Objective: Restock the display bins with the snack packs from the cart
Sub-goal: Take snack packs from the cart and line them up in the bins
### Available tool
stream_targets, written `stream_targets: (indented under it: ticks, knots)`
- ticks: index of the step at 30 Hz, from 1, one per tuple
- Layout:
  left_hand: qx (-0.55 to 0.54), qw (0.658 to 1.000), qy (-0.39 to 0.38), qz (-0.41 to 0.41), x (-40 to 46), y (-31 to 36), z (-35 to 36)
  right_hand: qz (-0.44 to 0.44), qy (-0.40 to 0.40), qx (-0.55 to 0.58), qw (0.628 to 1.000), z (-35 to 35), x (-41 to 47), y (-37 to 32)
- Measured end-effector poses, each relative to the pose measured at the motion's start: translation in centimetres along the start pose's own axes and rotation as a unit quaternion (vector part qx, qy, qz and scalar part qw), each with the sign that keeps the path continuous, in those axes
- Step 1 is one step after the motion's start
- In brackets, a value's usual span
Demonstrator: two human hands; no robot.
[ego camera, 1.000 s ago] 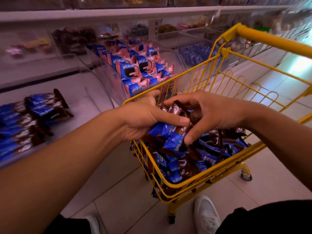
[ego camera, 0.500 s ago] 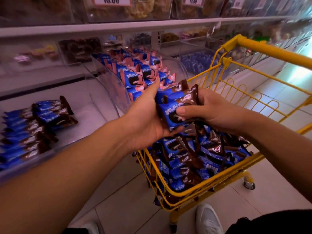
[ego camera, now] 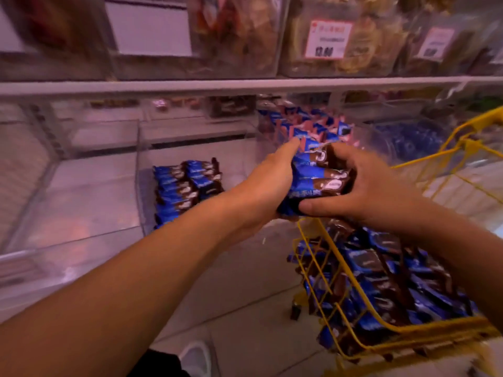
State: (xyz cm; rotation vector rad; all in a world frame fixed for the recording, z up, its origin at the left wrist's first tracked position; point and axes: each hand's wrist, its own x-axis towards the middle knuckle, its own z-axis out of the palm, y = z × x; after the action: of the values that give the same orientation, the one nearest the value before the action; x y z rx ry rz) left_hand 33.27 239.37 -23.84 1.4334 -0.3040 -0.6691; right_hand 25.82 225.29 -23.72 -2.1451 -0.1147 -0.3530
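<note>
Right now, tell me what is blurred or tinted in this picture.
Head view: motion blur smears the price tag, its digits unreadable; a pink cast tints the clear bins; wide-angle bends the shelf edge; held snack packs stay fairly sharp.

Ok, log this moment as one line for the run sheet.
stage: carrying | left hand + right hand: holding stack of snack packs | position: above cart edge, short of bin | bin: partly stocked
</note>
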Motion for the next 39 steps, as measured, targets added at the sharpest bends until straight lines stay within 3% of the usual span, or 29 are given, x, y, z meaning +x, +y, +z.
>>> stream_targets:
  ticks: [2, 4, 5, 6, 8, 13, 14, 17, 18, 20, 24, 31, 33, 35, 37, 39]
  knots:
    - [0.033, 0.999, 0.009, 0.002, -1.0, 0.7, -3.7, 0.014, -0.025, 0.051, 0.998, 2.1, 2.1, -1.0]
    - [0.144, 0.982, 0.099, 0.077, -1.2, 0.9, -7.8, 0.038, -0.044, 0.083, 0.995, 4.3, 5.0, -1.5]
    - [0.25, 0.945, 0.165, 0.133, -1.0, 0.9, -9.9, 0.048, -0.048, 0.084, 0.994, 5.3, 6.7, -1.5]
    - [0.364, 0.884, 0.225, 0.188, -0.7, 0.9, -11.8, 0.061, -0.055, 0.074, 0.994, 6.3, 8.5, -1.2]
    - [0.532, 0.778, 0.259, 0.212, -0.1, 0.6, -14.7, 0.103, -0.094, 0.008, 0.99, 8.2, 12.0, -0.5]
    - [0.749, 0.637, 0.16, 0.088, 1.8, 0.3, -16.3, 0.192, -0.237, -0.149, 0.941, 12.4, 16.7, 3.4]
    - [0.792, 0.595, 0.128, 0.047, 2.1, 0.2, -16.3, 0.188, -0.244, -0.156, 0.938, 13.0, 17.0, 4.1]
    - [0.9, 0.425, 0.03, -0.094, 2.8, -0.4, -15.9, 0.146, -0.27, -0.219, 0.926, 13.9, 17.2, 5.1]
    - [0.908, 0.401, 0.013, -0.124, 2.9, -0.6, -15.6, 0.113, -0.278, -0.271, 0.915, 13.9, 17.1, 5.2]
    - [0.903, 0.4, 0.005, -0.159, 3.0, -0.8, -15.1, 0.057, -0.278, -0.359, 0.889, 13.9, 16.8, 5.3]
    - [0.894, 0.411, 0.011, -0.179, 3.1, -0.7, -14.5, 0.069, -0.276, -0.429, 0.858, 13.9, 16.2, 5.3]
    - [0.896, 0.403, 0.011, -0.185, 3.4, -1.2, -14.7, 0.059, -0.263, -0.329, 0.905, 15.3, 15.8, 4.9]
    - [0.885, 0.432, 0.024, -0.174, 3.4, -1.2, -14.8, 0.068, -0.27, -0.321, 0.905, 14.9, 15.6, 4.7]
    - [0.864, 0.481, 0.04, -0.142, 3.8, -1.3, -14.9, 0.085, -0.27, -0.307, 0.909, 13.8, 15.1, 4.1]
    - [0.835, 0.541, 0.062, -0.082, 3.9, -1.0, -14.4, 0.09, -0.233, -0.324, 0.912, 12.0, 14.3, 2.5]
    - [0.811, 0.577, 0.097, 0.008, 3.8, -0.4, -13.3, 0.05, -0.161, -0.363, 0.916, 8.9, 12.7, 0.4]
